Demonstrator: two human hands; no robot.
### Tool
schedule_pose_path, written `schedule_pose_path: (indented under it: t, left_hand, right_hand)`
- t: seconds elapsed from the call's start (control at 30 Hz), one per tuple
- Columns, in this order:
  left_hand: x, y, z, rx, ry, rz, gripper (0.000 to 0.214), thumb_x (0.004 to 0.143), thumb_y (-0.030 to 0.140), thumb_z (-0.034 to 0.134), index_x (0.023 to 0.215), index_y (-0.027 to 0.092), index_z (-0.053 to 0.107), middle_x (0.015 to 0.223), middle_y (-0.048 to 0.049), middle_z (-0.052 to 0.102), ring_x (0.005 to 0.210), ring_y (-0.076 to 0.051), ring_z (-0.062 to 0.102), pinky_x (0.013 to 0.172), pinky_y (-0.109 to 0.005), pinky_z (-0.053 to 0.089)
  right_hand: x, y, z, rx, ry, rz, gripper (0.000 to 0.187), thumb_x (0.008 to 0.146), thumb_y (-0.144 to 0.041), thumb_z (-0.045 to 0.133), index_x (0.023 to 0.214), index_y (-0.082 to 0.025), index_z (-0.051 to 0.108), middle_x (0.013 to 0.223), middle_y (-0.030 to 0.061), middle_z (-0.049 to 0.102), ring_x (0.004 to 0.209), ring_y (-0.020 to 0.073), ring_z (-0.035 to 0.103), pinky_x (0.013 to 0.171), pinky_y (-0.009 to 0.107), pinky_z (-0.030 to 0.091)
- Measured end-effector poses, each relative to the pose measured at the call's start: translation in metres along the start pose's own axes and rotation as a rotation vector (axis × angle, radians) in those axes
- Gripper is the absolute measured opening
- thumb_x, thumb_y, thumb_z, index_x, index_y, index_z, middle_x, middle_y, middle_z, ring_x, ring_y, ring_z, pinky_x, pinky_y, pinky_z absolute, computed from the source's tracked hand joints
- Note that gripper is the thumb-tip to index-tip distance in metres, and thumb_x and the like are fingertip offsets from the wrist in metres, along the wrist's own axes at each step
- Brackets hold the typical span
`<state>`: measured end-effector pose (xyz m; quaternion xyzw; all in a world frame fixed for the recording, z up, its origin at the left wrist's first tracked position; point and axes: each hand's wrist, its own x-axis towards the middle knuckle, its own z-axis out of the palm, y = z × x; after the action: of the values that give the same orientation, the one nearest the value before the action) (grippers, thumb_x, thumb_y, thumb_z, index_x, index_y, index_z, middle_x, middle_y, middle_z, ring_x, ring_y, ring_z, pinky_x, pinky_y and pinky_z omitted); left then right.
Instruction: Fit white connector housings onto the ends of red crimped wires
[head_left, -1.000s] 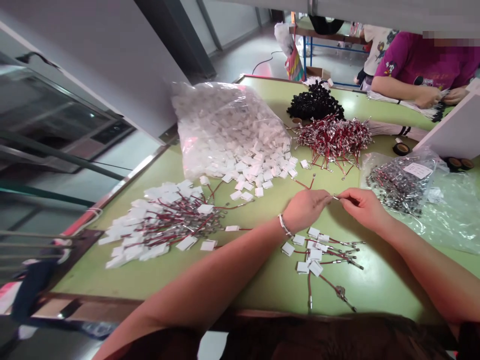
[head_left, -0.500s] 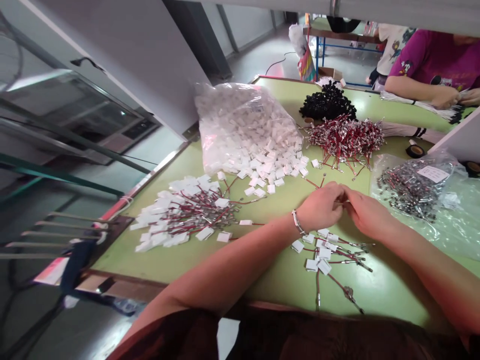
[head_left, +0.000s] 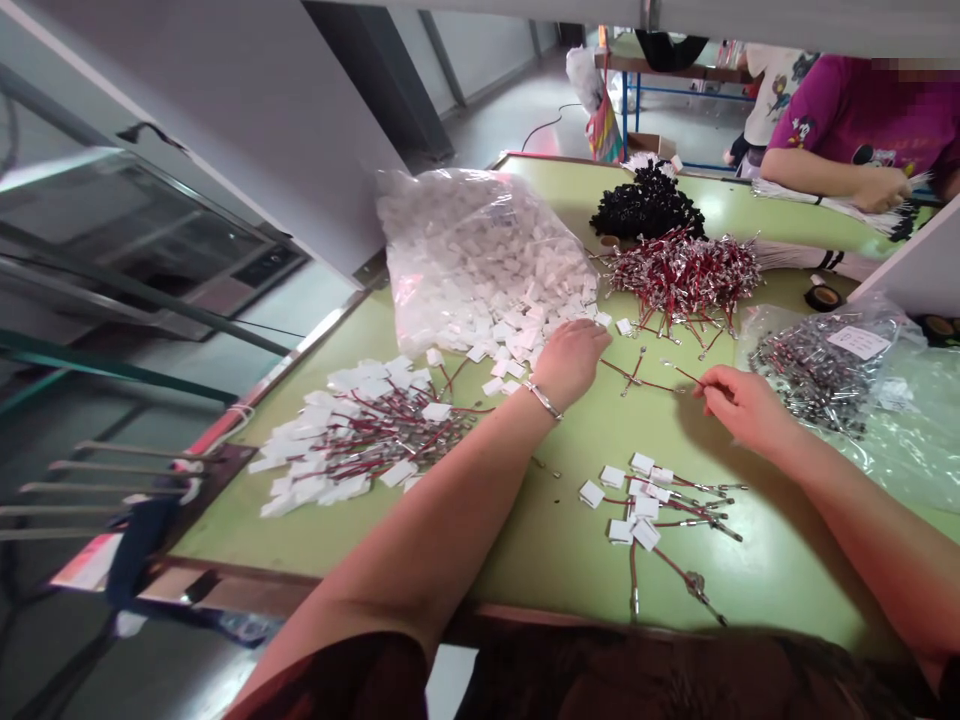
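My right hand (head_left: 739, 402) pinches a short red wire (head_left: 686, 376) with a metal end, its free end pointing left. My left hand (head_left: 574, 360) is at the right edge of the heap of white plastic connector housings (head_left: 517, 330). Its fingers are together and curl downward, hiding their tips and anything between them. Between the hands, a few loose red wires (head_left: 634, 380) lie crossed. Nearer me lies a small group of red wires with white housings (head_left: 645, 505). A larger pile of such housed wires (head_left: 360, 430) spreads left of my left forearm.
A clear plastic bag (head_left: 450, 230) holds more housings. Behind are a bundle of red wires (head_left: 682, 275) and a black heap (head_left: 649, 205). A bag of metal parts (head_left: 817, 370) and a tape roll (head_left: 823, 293) sit right. A person (head_left: 862, 140) handles white wires across the table.
My hands, together before, have parted. The left moved left and back to the white housings. The right stays near its place, with a red wire now visible in its fingers.
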<state>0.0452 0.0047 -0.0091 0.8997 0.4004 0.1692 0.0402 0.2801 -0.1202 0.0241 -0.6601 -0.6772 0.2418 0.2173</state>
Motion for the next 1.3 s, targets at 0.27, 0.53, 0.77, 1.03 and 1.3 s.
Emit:
schedule_pose_path:
  t: [0.27,0.53,0.77,1.03,1.3]
  left_hand:
    - [-0.004,0.026,-0.014,-0.325,0.215,-0.260,0.013,0.083,0.020,0.058,0.093,0.016,0.064,0.090,-0.0091,0.068,0.086,-0.022,0.061,0.082,-0.038,0.046]
    - [-0.016,0.071,-0.014,-1.593,-0.131,-0.626,0.017,0.078,0.014,0.063,0.094,0.014,0.070,0.065,-0.0012,0.062,0.055,-0.006,0.051,0.058,-0.022,0.041]
    - [-0.016,0.067,-0.013,-1.781,-0.239,-0.681,0.014,0.078,0.010,0.066,0.091,0.013,0.072,0.067,-0.0024,0.064,0.057,-0.005,0.055,0.058,-0.018,0.041]
    - [-0.018,0.062,-0.011,-1.759,-0.286,-0.675,0.015,0.078,0.013,0.068,0.093,0.013,0.071,0.069,-0.0041,0.067,0.056,-0.005,0.055,0.054,-0.018,0.041]
    - [-0.017,0.061,-0.013,-1.627,-0.303,-0.626,0.016,0.081,0.017,0.065,0.095,0.013,0.069,0.069,-0.0039,0.068,0.051,-0.006,0.055,0.052,-0.021,0.042]
  right_hand:
    - [-0.003,0.007,0.003,-0.001,0.125,-0.083,0.028,0.088,-0.027,0.044,0.101,-0.023,0.068,0.071,0.0012,0.068,0.054,0.0139,0.054,0.056,0.028,0.040]
    - [-0.010,0.000,0.005,0.057,0.300,-0.179,0.021,0.086,-0.032,0.053,0.081,-0.020,0.070,0.063,-0.0006,0.064,0.053,0.0116,0.051,0.053,0.025,0.038]
    - [-0.011,-0.003,0.006,0.002,0.202,-0.263,0.021,0.087,-0.031,0.052,0.081,-0.021,0.070,0.068,0.0003,0.068,0.059,0.0127,0.056,0.057,0.025,0.040]
    - [-0.015,-0.001,0.008,0.058,0.258,-0.229,0.023,0.088,-0.031,0.050,0.082,-0.020,0.070,0.064,-0.0007,0.065,0.055,0.0116,0.054,0.054,0.024,0.040]
    - [-0.009,0.008,0.003,-0.313,0.135,-0.382,0.028,0.092,-0.031,0.043,0.091,-0.024,0.070,0.079,0.0024,0.072,0.067,0.0161,0.062,0.061,0.029,0.042]
